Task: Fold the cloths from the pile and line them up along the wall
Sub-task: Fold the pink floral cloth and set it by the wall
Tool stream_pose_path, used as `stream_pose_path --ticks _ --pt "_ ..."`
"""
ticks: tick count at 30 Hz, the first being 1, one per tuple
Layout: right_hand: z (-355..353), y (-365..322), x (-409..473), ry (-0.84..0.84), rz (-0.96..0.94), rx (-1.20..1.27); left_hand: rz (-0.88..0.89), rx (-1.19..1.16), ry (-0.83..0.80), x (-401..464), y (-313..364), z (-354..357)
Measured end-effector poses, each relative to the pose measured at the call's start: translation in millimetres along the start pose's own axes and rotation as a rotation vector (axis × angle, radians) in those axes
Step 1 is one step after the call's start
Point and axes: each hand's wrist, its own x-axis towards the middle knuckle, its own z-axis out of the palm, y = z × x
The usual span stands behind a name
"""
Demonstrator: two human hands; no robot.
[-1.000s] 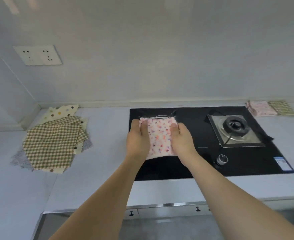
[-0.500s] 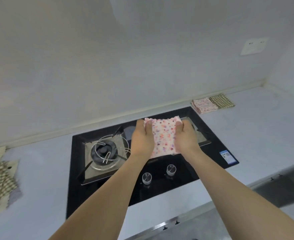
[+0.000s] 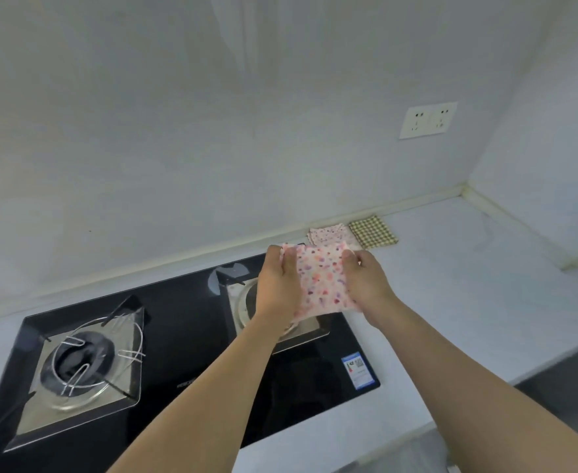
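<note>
A folded pink cloth with coloured dots (image 3: 320, 283) hangs in the air over the right burner, held between both hands. My left hand (image 3: 277, 285) grips its left edge and my right hand (image 3: 367, 279) grips its right edge. Just beyond it, against the wall, lie two folded cloths side by side: a pink patterned cloth (image 3: 328, 233) and a green checked cloth (image 3: 372, 231). The pile of unfolded cloths is out of view.
A black glass hob (image 3: 185, 339) with a left burner (image 3: 83, 360) and a partly hidden right burner (image 3: 246, 302) fills the counter's middle. The pale counter (image 3: 468, 302) runs right to a corner wall. A double socket (image 3: 427, 120) sits on the back wall.
The view and both hands have swung right with the pink dotted cloth, from over the hob's left part to its right burner, close to the two folded cloths. The pile has left view.
</note>
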Motion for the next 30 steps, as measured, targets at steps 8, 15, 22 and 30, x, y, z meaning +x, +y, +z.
stream_pose_path --ticks 8,15,22,30 --pt "-44.5 37.4 89.4 -0.18 0.41 0.086 -0.368 -0.038 -0.243 72.0 -32.4 86.9" --pt "-61.6 47.3 205.5 -0.272 0.356 0.121 -0.498 -0.121 -0.048 156.8 -43.2 148.1" --pt "-35.8 65.1 311.3 -0.282 0.26 0.031 -0.481 -0.064 0.144 238.8 -59.9 192.3" --pt "-14.5 98.0 364.0 -0.352 0.154 -0.076 -0.446 0.057 0.295 271.7 -95.3 215.3"
